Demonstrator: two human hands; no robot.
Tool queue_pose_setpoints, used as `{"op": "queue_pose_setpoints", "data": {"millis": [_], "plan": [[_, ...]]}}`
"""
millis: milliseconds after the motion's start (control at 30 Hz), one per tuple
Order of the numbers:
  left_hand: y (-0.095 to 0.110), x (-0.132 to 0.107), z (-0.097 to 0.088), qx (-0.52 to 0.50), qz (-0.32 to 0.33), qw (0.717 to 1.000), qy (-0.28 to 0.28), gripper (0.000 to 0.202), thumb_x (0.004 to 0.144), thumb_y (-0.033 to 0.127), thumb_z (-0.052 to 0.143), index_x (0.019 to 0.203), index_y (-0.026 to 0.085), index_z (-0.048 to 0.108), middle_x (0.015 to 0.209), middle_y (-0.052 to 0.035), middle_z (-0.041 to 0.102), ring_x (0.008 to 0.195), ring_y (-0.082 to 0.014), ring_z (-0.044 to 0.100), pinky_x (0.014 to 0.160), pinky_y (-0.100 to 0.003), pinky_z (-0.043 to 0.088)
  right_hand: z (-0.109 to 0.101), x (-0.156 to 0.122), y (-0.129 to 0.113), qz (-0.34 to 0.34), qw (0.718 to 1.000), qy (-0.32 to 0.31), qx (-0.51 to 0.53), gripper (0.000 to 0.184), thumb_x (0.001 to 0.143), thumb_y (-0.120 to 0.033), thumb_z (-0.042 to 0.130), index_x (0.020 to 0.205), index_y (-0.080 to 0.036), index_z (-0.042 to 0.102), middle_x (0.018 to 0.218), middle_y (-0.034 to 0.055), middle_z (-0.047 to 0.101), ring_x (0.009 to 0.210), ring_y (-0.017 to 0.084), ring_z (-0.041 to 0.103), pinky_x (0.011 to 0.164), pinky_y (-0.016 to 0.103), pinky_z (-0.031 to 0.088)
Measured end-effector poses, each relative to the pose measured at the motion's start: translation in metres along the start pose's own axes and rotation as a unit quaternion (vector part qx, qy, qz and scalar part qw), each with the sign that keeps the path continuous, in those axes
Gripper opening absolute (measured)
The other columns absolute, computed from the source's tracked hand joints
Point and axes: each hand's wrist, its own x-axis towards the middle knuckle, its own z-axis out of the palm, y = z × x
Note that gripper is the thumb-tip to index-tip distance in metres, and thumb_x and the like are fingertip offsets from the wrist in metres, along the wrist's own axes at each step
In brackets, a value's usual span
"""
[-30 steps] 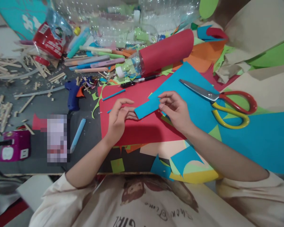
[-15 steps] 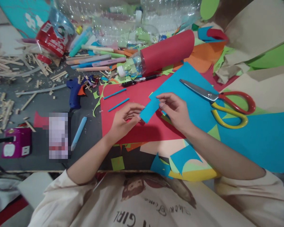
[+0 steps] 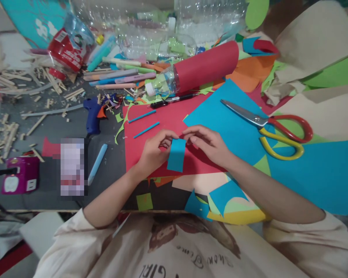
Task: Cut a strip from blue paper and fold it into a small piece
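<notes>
A small blue paper rectangle (image 3: pixel 176 155) hangs upright between my two hands, above a red paper sheet (image 3: pixel 162 123). My left hand (image 3: pixel 155 151) pinches its upper left edge with curled fingers. My right hand (image 3: pixel 208 143) pinches the upper right corner, fingers bent. Two thin rolled blue paper sticks (image 3: pixel 146 129) lie on the red sheet just beyond my left hand. A large blue paper sheet (image 3: pixel 229 127) lies under my right wrist.
Red-and-yellow scissors (image 3: pixel 274 125) rest on the blue sheet at right. A plastic bottle wrapped in red paper (image 3: pixel 197 71), a black pen (image 3: pixel 174 99), a blue glue gun (image 3: pixel 92 114), pastel markers, wood splinters and paper scraps crowd the table. A purple box (image 3: pixel 19 179) sits at left.
The blue paper piece has turned from lying slanted to hanging upright, and both hands have drawn closer together and toward me. The two blue sticks came into view.
</notes>
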Motion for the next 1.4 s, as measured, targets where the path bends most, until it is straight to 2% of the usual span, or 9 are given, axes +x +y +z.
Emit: {"op": "queue_pose_setpoints", "data": {"millis": [167, 367, 567, 667, 967, 1133, 1233, 1300, 1400], "plan": [[0.003, 0.002, 0.003, -0.012, -0.036, 0.998, 0.053, 0.009, 0.072, 0.022, 0.06, 0.078, 0.018, 0.055, 0.067, 0.0038, 0.056, 0.059, -0.006, 0.052, 0.055, -0.017, 0.044, 0.002, 0.002, -0.003, -0.014, 0.999, -0.028, -0.043, 0.016, 0.08, -0.028, 0.063, 0.093, -0.022, 0.057, 0.083, 0.0024, 0.064, 0.072, 0.013, 0.059, 0.063, 0.026, 0.048], [0.001, -0.001, 0.004, -0.044, -0.023, 0.999, -0.009, 0.022, 0.076, 0.025, 0.062, 0.093, 0.02, 0.05, 0.066, 0.006, 0.057, 0.058, -0.0056, 0.054, 0.057, -0.017, 0.045, 0.002, 0.005, -0.006, 0.045, 0.998, 0.038, -0.027, 0.036, 0.084, -0.048, 0.057, 0.062, -0.021, 0.049, 0.056, -0.0029, 0.051, 0.053, 0.01, 0.048, 0.051, 0.025, 0.038], [-0.005, -0.004, 0.003, -0.024, 0.066, 0.997, -0.026, 0.023, 0.081, 0.03, 0.062, 0.101, 0.021, 0.053, 0.091, -0.0016, 0.065, 0.066, -0.0057, 0.058, 0.061, -0.017, 0.048, 0.0, 0.004, -0.011, 0.11, 0.988, 0.034, 0.106, 0.04, 0.079, -0.054, 0.063, 0.06, -0.02, 0.053, 0.051, -0.0043, 0.053, 0.045, 0.008, 0.052, 0.046, 0.023, 0.041], [-0.002, -0.004, 0.001, 0.011, 0.062, 0.997, -0.049, 0.02, 0.083, 0.031, 0.062, 0.099, 0.02, 0.059, 0.096, -0.0041, 0.065, 0.074, -0.0079, 0.059, 0.067, -0.019, 0.05, 0.0, 0.005, -0.012, 0.108, 0.987, 0.032, 0.118, 0.039, 0.076, -0.053, 0.066, 0.059, -0.019, 0.055, 0.051, -0.0044, 0.054, 0.046, 0.008, 0.053, 0.048, 0.022, 0.043], [0.009, -0.002, -0.006, -0.024, 0.118, 0.987, -0.108, 0.029, 0.091, 0.037, 0.051, 0.072, 0.018, 0.061, 0.086, -0.0059, 0.065, 0.082, -0.0138, 0.062, 0.076, -0.027, 0.05, 0.0, 0.006, -0.01, 0.107, 0.981, 0.077, 0.143, 0.04, 0.076, -0.053, 0.066, 0.059, -0.02, 0.053, 0.05, -0.0047, 0.056, 0.044, 0.007, 0.051, 0.046, 0.022, 0.044], [0.009, -0.002, -0.005, 0.05, 0.151, 0.979, -0.13, 0.039, 0.086, 0.033, 0.059, 0.052, 0.017, 0.053, 0.058, 0.0006, 0.051, 0.051, -0.0081, 0.048, 0.048, -0.022, 0.037, 0.001, 0.006, -0.011, 0.111, 0.981, 0.086, 0.133, 0.04, 0.076, -0.054, 0.066, 0.058, -0.02, 0.053, 0.05, -0.0049, 0.055, 0.044, 0.007, 0.052, 0.046, 0.022, 0.044], [0.007, -0.003, -0.002, 0.075, 0.164, 0.976, -0.125, 0.023, 0.082, 0.032, 0.064, 0.065, 0.018, 0.059, 0.062, 0.001, 0.056, 0.056, -0.0093, 0.052, 0.054, -0.022, 0.043, 0.0, 0.005, -0.01, 0.11, 0.979, 0.103, 0.134, 0.042, 0.075, -0.055, 0.066, 0.058, -0.021, 0.051, 0.049, -0.0055, 0.053, 0.043, 0.007, 0.051, 0.045, 0.023, 0.044], [0.005, -0.004, -0.002, 0.066, 0.152, 0.979, -0.118, 0.013, 0.081, 0.031, 0.066, 0.087, 0.02, 0.063, 0.082, -0.0025, 0.065, 0.071, -0.0113, 0.059, 0.065, -0.023, 0.049, 0.0, 0.005, -0.01, 0.107, 0.981, 0.089, 0.133, 0.042, 0.075, -0.056, 0.065, 0.058, -0.021, 0.05, 0.048, -0.0055, 0.053, 0.043, 0.008, 0.051, 0.046, 0.023, 0.044], [0.002, -0.005, -0.001, 0.021, 0.116, 0.987, -0.107, 0.037, 0.079, 0.035, 0.068, 0.113, 0.024, 0.059, 0.106, -0.0059, 0.064, 0.079, -0.0114, 0.06, 0.069, -0.023, 0.051, -0.002, 0.003, -0.01, 0.091, 0.988, 0.043, 0.116, 0.04, 0.078, -0.053, 0.065, 0.059, -0.02, 0.052, 0.05, -0.0047, 0.054, 0.046, 0.008, 0.052, 0.047, 0.023, 0.044]]}}
